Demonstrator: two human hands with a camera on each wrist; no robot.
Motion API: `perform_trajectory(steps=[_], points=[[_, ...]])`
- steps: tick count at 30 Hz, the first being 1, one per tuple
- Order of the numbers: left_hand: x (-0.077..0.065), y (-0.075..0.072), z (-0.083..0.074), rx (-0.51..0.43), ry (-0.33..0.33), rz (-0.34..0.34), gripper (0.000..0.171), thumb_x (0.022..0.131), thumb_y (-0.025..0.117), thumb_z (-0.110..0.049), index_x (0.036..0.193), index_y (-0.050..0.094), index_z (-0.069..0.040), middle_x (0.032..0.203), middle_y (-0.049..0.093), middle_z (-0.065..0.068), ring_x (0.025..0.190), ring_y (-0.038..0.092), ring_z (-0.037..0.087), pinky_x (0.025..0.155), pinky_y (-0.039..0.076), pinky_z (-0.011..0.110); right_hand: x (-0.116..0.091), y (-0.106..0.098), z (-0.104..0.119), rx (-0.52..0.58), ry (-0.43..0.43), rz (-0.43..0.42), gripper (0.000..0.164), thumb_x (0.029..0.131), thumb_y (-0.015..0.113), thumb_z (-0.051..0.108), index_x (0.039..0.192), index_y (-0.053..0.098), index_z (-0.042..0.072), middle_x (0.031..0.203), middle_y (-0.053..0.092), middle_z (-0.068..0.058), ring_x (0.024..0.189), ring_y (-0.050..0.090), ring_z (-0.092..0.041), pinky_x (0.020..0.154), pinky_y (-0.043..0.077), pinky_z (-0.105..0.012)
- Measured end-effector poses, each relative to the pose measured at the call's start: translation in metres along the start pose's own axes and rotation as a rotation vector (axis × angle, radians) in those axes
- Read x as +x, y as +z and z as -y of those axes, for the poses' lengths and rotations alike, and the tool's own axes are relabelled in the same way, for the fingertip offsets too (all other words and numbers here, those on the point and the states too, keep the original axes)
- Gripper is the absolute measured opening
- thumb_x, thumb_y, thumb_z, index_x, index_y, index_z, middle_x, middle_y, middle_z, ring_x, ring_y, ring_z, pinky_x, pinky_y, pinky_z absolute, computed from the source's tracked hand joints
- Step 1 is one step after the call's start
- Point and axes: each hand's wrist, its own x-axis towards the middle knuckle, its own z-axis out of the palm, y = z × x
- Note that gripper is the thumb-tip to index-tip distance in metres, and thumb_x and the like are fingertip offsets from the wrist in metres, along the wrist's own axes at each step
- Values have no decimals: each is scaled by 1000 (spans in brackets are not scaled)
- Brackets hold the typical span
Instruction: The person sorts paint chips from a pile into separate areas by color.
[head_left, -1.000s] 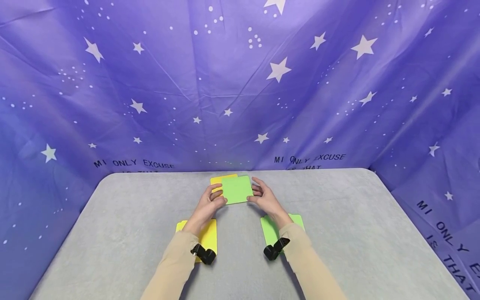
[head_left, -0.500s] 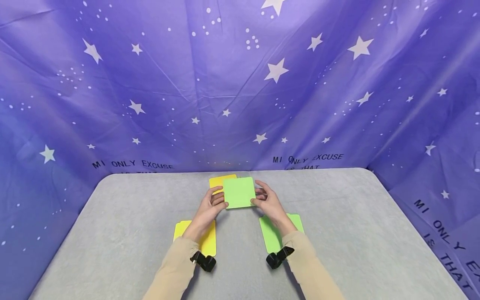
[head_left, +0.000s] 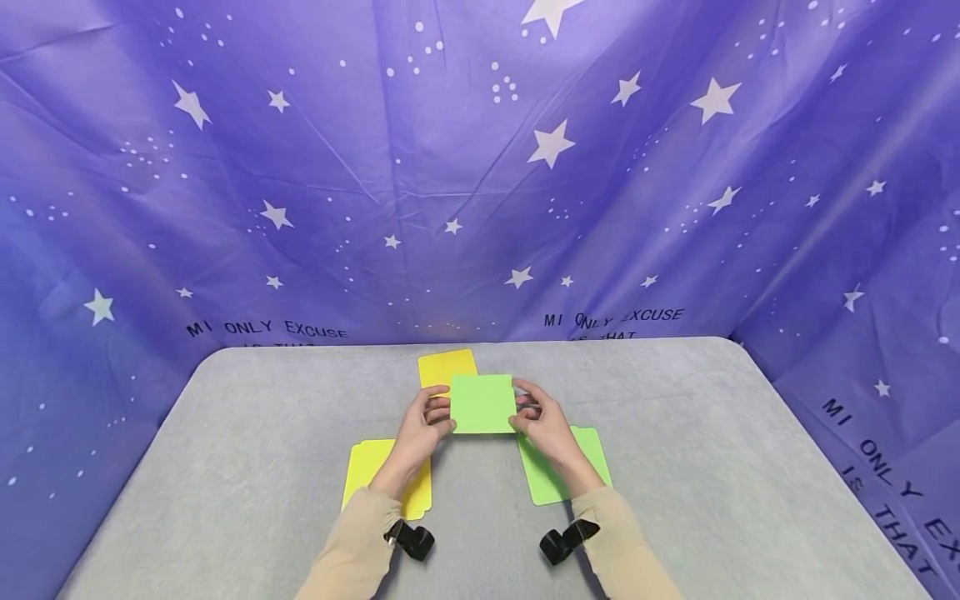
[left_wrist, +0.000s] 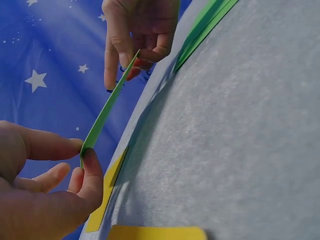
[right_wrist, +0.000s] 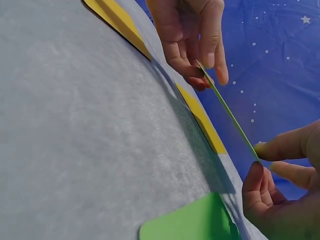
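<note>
Between my two hands a flat green card (head_left: 483, 404) is raised off the table. My left hand (head_left: 415, 429) pinches its left edge between thumb and fingers. At its right edge, my right hand (head_left: 553, 432) does likewise. Seen nearly edge-on in the left wrist view, the green card (left_wrist: 106, 112) is apart from the tabletop. A single yellow card (head_left: 442, 364) lies behind it, partly covered from the head camera. Beneath my left forearm are stacked yellow cards (head_left: 367, 465), and beneath my right wrist stacked green cards (head_left: 595, 454); both piles are partly hidden.
The grey table (head_left: 690, 467) has rounded far corners. A purple-blue curtain (head_left: 480, 167) with white stars and printed words hangs along its back and sides. A black wrist camera (head_left: 412, 540) sits on the left sleeve and another black camera (head_left: 567, 542) on the right.
Both hands have drawn the green card back toward me and slightly right, off the far yellow card, more of which now shows. The right fingers, earlier beside the card, now pinch its edge.
</note>
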Motion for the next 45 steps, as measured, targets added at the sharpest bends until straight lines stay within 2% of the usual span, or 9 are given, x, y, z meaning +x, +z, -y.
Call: perform_trajectory(steps=[7,13,21,25,32,38,42,45], points=[[-7,0,3,-49,-29,57,57,80,58,16,134,43,7,117,48,23,105,53,33,81,49,27,-13,-8,2,29,27,48,60,81,60,-14,139,45,-6,107,48,-19,79,49,-13,68,47,-20],[-13,1,3,-108,-77,118,62,81,59,14,140,41,3,118,44,20,98,54,24,80,49,27,-20,-18,0,36,61,111,61,82,60,-12,140,43,-5,112,46,-18,84,48,-16,70,46,-20],[-20,9,4,-93,-82,190,70,82,58,12,147,32,2,118,42,17,93,54,19,79,48,24,-31,-30,-3,56,94,149,66,82,60,-11,144,39,-2,117,42,-18,82,46,-13,69,45,-21],[-21,13,6,-90,-86,221,72,83,57,11,148,29,2,118,42,17,92,55,17,78,48,24,-35,-34,-4,55,112,136,70,82,61,-11,146,37,2,119,42,-18,80,48,-13,68,45,-23],[-24,22,9,-105,-51,244,73,82,56,12,148,26,5,116,42,17,91,55,18,76,48,23,-41,-41,-4,31,112,118,73,82,61,-10,148,34,4,121,41,-19,80,49,-14,68,45,-24],[-29,34,13,-88,-28,270,72,81,57,12,146,26,9,113,44,17,92,57,20,77,48,22,-49,-51,-2,-71,102,68,69,82,62,-9,146,38,4,120,42,-18,79,48,-15,67,43,-23],[-32,43,12,-70,-11,263,70,80,57,13,144,29,11,111,47,18,93,59,26,77,48,22,-55,-57,-1,-145,105,38,67,83,62,-7,145,40,3,118,43,-16,80,48,-17,64,41,-23],[-33,49,12,-52,1,260,69,79,58,14,143,31,12,110,48,18,94,60,33,76,48,22,-58,-61,-1,-154,118,22,66,83,62,-8,144,40,3,116,43,-15,81,47,-18,63,41,-23]])
